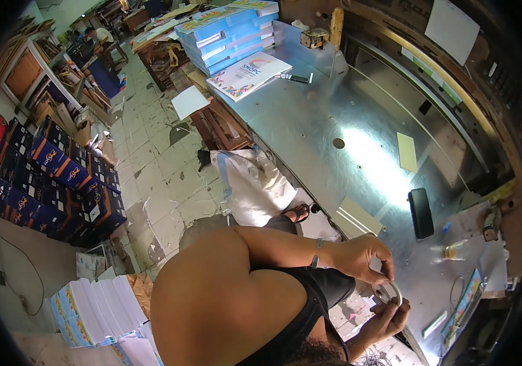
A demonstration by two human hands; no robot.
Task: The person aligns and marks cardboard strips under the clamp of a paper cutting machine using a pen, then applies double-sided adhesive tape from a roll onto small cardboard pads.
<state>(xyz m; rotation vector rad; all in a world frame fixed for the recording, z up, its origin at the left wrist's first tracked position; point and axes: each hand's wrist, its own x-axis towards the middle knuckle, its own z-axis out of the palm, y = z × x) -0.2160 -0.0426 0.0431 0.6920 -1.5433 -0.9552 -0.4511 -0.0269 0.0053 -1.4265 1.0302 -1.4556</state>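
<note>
My left hand (363, 256) reaches across from my bare shoulder, a band on its wrist. Its fingers pinch the top of a small shiny ring-shaped roll (387, 293), probably clear tape. My right hand (386, 322) comes up from below and holds the same roll by its lower edge. Both hands hover at the near edge of a large sheet-metal table (309, 122). What lies inside the ring is too small to tell.
On the table lie a black phone (420, 212), a pale card (406, 151), a small bottle (456, 249), a colourful booklet (248, 74) and a stack of blue booklets (230, 33). Dark blue boxes (53, 177) and paper bundles (99, 311) stand on the littered tiled floor at left.
</note>
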